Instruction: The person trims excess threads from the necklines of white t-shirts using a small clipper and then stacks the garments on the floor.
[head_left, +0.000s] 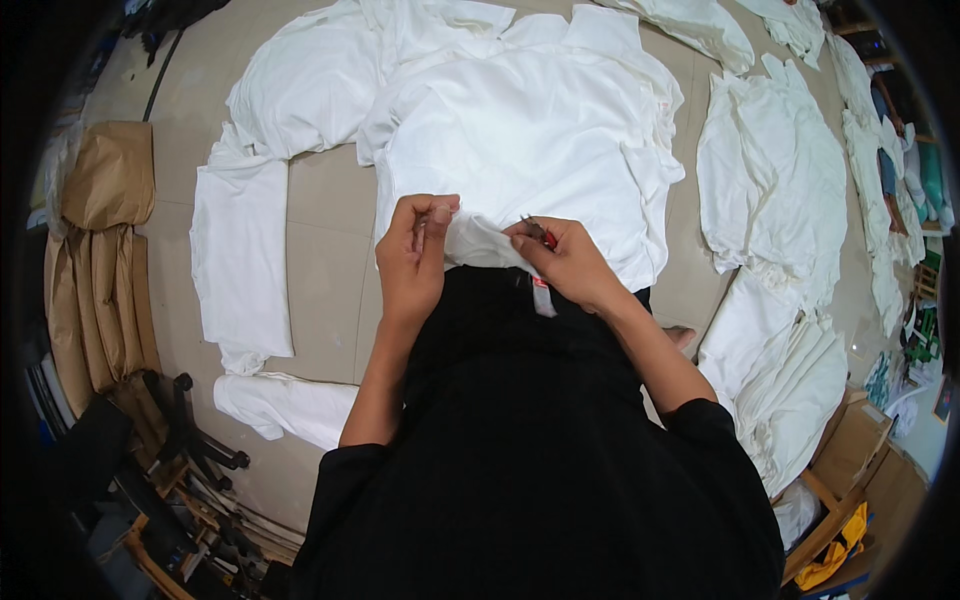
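A stack of white cloth garments (517, 127) lies spread before me, its near edge at my lap. My right hand (559, 251) grips the edge of a white garment (480, 240) and also holds a small cutting tool with a red part (550, 240), its metal tips pointing up and left. My left hand (420, 247) is raised at the left of that edge, with thumb and forefinger close together; whether a thread or bit of cloth is between them is too small to tell. A label with red and white parts (543, 296) hangs below my right hand.
White garments lie in piles at left (244, 255) and right (772, 165) on the tiled floor (322, 262). Brown paper rolls or bags (97, 300) and a wheeled chair base (195, 435) are at the left. A cardboard box (851, 442) stands lower right. Another person's arm (889, 202) shows far right.
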